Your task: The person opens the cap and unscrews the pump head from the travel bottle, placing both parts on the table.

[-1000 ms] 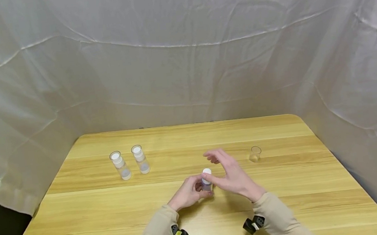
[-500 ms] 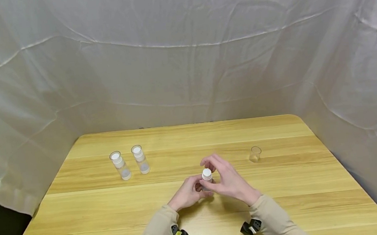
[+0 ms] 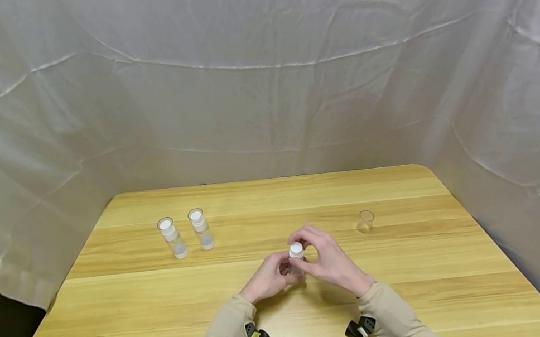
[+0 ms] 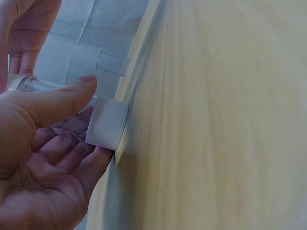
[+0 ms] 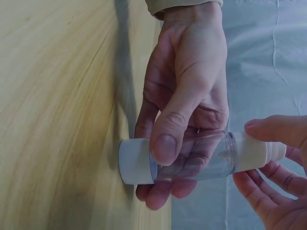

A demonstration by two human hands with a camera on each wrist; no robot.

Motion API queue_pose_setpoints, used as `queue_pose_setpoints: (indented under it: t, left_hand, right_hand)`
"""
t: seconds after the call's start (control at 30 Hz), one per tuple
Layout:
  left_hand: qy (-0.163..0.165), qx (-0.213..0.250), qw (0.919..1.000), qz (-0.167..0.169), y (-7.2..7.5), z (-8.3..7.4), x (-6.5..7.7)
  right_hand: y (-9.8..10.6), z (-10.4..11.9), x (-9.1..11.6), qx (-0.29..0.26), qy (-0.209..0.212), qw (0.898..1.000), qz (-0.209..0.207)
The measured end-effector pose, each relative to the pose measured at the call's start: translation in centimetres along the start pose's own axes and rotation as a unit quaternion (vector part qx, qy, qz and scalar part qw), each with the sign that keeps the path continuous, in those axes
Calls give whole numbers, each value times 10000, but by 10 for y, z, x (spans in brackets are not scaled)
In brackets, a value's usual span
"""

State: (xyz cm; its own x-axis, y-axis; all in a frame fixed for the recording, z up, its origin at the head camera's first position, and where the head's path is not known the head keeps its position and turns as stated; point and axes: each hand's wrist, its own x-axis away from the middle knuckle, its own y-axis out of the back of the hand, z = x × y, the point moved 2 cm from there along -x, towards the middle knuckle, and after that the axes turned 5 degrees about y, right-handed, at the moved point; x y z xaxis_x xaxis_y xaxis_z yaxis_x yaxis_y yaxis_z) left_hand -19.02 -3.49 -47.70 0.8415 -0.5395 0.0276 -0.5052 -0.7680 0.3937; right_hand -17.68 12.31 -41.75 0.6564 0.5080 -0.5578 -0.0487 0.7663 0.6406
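A small clear pump bottle with a white base and white top [image 3: 296, 249] stands upright between the two hands near the table's middle. My left hand [image 3: 269, 278] holds its transparent body [image 5: 192, 158] low down, thumb on one side and fingers on the other. My right hand [image 3: 331, 265] pinches the white collar [image 5: 252, 152] at the top between thumb and fingers. In the left wrist view, the white base [image 4: 108, 123] shows beneath the left thumb, at the tabletop. The collar there is mostly hidden behind the hands.
Two similar bottles, each with a clear cover over its white top, stand at the left: one bottle [image 3: 173, 238] and another bottle [image 3: 201, 229]. A loose clear cap [image 3: 365, 222] is on the right of the wooden table [image 3: 131, 315]. Pale curtains [image 3: 262, 107] surround the table.
My right hand's raised fingers have come down and closed round the bottle's white collar. The left hand and the bottle have stayed in place.
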Motion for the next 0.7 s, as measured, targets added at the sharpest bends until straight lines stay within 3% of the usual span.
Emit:
queue_pose_setpoints:
  t: [0.4, 0.7]
  left_hand:
    - [80, -122, 9999, 19, 1, 0, 1]
    - [-71, -3, 10000, 54, 0, 1, -1]
  right_hand:
    - [2, -1, 0, -90, 130, 9999, -69]
    - [2, 0, 1, -142, 93, 9998, 40]
